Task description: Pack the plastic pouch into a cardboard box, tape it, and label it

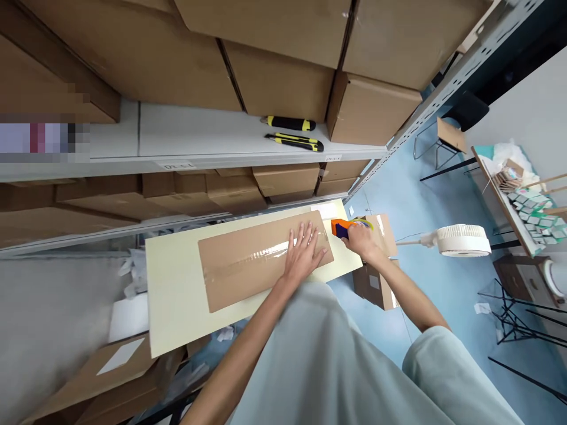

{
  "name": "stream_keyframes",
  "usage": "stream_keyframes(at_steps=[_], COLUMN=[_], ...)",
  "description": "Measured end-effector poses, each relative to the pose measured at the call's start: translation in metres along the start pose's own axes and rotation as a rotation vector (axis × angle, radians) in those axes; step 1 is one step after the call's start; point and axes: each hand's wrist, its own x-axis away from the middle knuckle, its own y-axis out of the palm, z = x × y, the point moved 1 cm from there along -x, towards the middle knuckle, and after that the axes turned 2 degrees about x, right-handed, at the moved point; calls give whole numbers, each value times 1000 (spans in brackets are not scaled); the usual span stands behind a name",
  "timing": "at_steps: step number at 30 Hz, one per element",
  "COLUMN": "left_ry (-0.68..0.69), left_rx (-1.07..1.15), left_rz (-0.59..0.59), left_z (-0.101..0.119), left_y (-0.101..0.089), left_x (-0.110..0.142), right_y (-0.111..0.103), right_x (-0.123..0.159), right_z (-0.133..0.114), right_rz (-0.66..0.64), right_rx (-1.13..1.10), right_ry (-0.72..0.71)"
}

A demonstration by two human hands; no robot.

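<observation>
The left hand [303, 255] lay flat on the cardboard box [248, 271], near its right end. Its fingers were open and a little spread, pressing on the top, and they had hold of nothing. A shiny strip of clear tape [261, 252] ran along the middle of the box and passed under this hand. The box rested on a pale yellow worktop [177, 301], placed at a slight angle, in front of the person's body.

The right hand [359, 239] was closed around an orange and dark blue tape dispenser [341, 228], just beyond the right end of the box. How tightly the fingers were closed, I could not tell.

Behind the worktop stood a grey shelf [190, 133]. On it lay two yellow and black cutters [295, 133], side by side, and brown cartons [279, 79] stood close to them. To the right, a white fan [463, 241] was above the blue floor [429, 283], and stacked boxes [374, 280] were beside the worktop.
</observation>
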Motion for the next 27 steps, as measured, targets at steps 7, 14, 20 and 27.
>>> stream_keyframes(at_steps=[7,14,20,27], left_ry=[126,116,-21,-103], left_rx=[267,183,59,84], left_rz=[250,439,528,437], left_z=[29,4,-70,-108], left_y=[-77,-191,-243,-242], left_x=[-5,-20,-68,-81], right_y=[-56,-151,-232,-249], right_x=[51,15,-61,-116], right_z=[-36,-116,-193,-240], right_rz=[244,501,629,609], right_rx=[-132,-208,-179,-154], right_ry=[19,-284,-526,-493])
